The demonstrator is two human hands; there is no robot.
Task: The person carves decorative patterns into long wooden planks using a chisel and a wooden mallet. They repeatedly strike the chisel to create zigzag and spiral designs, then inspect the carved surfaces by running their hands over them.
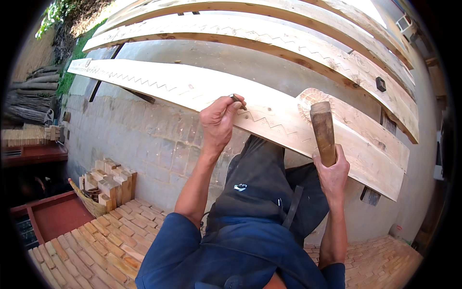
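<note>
My left hand (218,121) is closed around a short metal chisel (235,99), its tip resting at or just above the near edge of a long pale wooden plank (173,79). A carved zigzag line (274,126) runs along that plank on both sides of the chisel. My right hand (333,174) grips a thick, worn wooden mallet (322,130), raised over the plank's right part and apart from the chisel. Behind the mallet, a round carved rosette (309,102) partly shows. Most of the chisel is hidden by my left fingers.
Further planks (231,30) lie parallel beyond, some with zigzag lines; a small dark block (380,84) sits on one. Dark supports (98,86) hold them up. At lower left, wood blocks (113,180) stand by a woven basket (91,204) on brick paving (103,245). Logs (36,96) lie at far left.
</note>
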